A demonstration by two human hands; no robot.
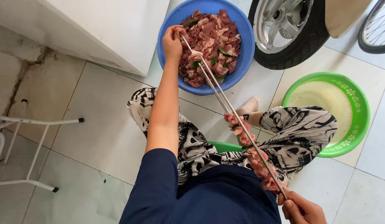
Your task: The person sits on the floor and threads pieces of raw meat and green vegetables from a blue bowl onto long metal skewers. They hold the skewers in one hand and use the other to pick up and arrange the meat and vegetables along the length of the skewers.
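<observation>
blue basin (167,25) | pink meat (213,35) | green basin (360,124) | black-white patterned trousers (300,128)

Floor tiles (97,137) to my left lie open; passage there is bounded by the white cabinet (113,29) at upper left and the white metal frame (30,141) at far left. Ahead, the blue basin (242,62) sits just beside the scooter wheel (290,35), leaving no gap between them. To my right, the green basin (360,120) touches my right knee (308,128). The metal skewers (225,103) slant across from the blue basin to my lap, crossing the gap between my knees. Bare tile shows beyond the green basin at lower right.
</observation>
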